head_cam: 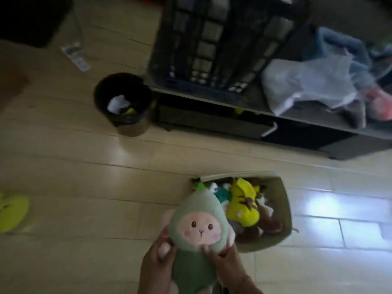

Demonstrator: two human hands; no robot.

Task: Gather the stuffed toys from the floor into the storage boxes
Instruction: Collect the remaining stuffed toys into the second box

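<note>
A green plush toy (197,230) with a pink face and a leafy tip is held upright in front of me, low in the head view. My left hand (158,264) grips its left side and my right hand (228,262) grips its right side. Just behind and to the right of it stands a beige storage box (286,209) on the floor. The box holds several stuffed toys, among them a yellow striped one (241,202), a teal one and a brown one. The green toy overlaps the box's near left corner.
A black waste bin (124,102) with paper in it stands on the tiled floor at centre left. A low dark shelf (233,102) at the back carries a black crate (222,39) and plastic bags (314,81). A yellow-green object (12,211) lies at the left edge.
</note>
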